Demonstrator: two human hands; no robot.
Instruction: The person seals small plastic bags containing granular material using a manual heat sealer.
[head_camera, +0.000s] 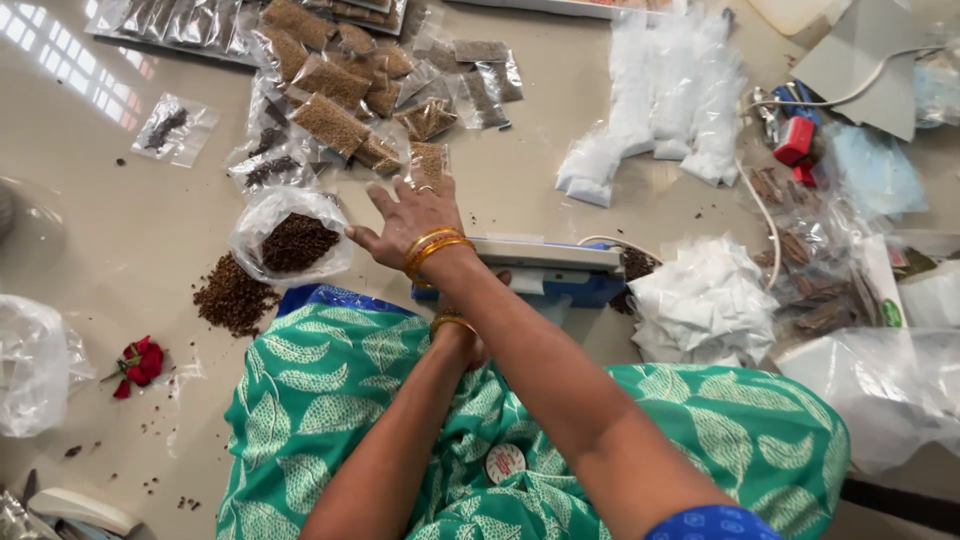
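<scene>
Right hand (408, 217) stretched across the left arm, fingers spread and released, thumb touching the open bag of dark seeds (290, 236) toward the floor's left side. Left hand (470, 340) mostly hidden under the right forearm beside the blue heat sealer (545, 272); grip impossible to tell, perhaps resting there. Loose seeds (233, 295) heaped just beside the bag. Filled packets (335, 100) piled farther up. Risk: a nudge from the thumb tipping the slack, unsealed bag and spilling more.
</scene>
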